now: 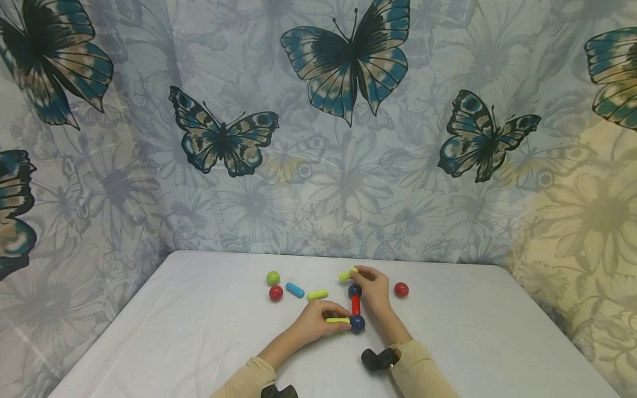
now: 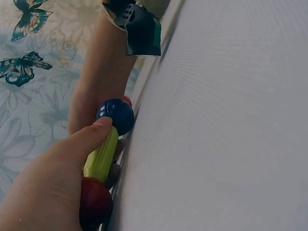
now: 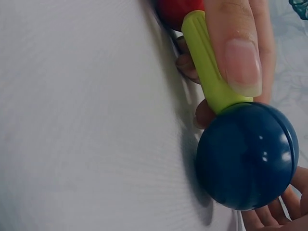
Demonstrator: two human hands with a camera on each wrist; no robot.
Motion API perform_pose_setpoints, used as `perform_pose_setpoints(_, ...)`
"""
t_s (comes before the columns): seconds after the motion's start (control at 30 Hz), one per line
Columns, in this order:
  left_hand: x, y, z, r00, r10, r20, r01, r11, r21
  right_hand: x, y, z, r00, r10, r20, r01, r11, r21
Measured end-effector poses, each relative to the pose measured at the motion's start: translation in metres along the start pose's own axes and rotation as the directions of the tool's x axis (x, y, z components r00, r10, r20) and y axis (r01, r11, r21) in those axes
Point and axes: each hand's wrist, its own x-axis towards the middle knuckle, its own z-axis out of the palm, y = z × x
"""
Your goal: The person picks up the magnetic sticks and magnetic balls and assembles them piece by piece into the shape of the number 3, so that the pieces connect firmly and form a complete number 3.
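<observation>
My left hand [image 1: 314, 321] pinches a yellow-green rod [image 2: 101, 156] between thumb and fingers. One end of this rod meets a dark blue ball [image 3: 248, 156]; a red ball [image 2: 95, 199] sits at its other end, beside the palm. In the head view a red rod [image 1: 355, 305] links that blue ball to a second blue ball [image 1: 355, 291] farther back. Just past the second ball, my right hand [image 1: 374, 287] grips the end of another yellow-green rod [image 1: 346, 275] with its fingertips. In the right wrist view, the near blue ball partly covers the right fingers.
Left of the hands lie a green ball [image 1: 272, 278], a red ball [image 1: 276, 293], a blue rod [image 1: 295, 290] and a loose yellow-green rod [image 1: 318, 295]. Another red ball [image 1: 401, 289] lies right of my right hand. A white-covered table [image 1: 199, 326] meets a butterfly-patterned cloth backdrop.
</observation>
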Motion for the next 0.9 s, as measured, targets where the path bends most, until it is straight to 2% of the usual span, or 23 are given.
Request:
perform_pose_setpoints(0.13,0.0001,0.0010,-0.0001,1.000,-0.001,-0.002,0.001,1.000,0.006,0.0017,0.0005,-0.0019,1.000,-0.008,0.010,0.007,0.994,0.106)
perform_pose_setpoints(0.2,0.0003,0.0016,-0.0001,1.000,-0.005,-0.002,0.005,1.000,0.009,0.0020,0.0001,-0.0025,1.000,-0.005,0.010,0.004,0.992,0.125)
perform_pose_setpoints(0.9,-0.0007,0.0009,-0.0006,1.000,-0.025,0.002,0.025,1.000,0.000,0.0057,0.0017,-0.0089,1.000,0.026,0.001,-0.026,1.000,0.002)
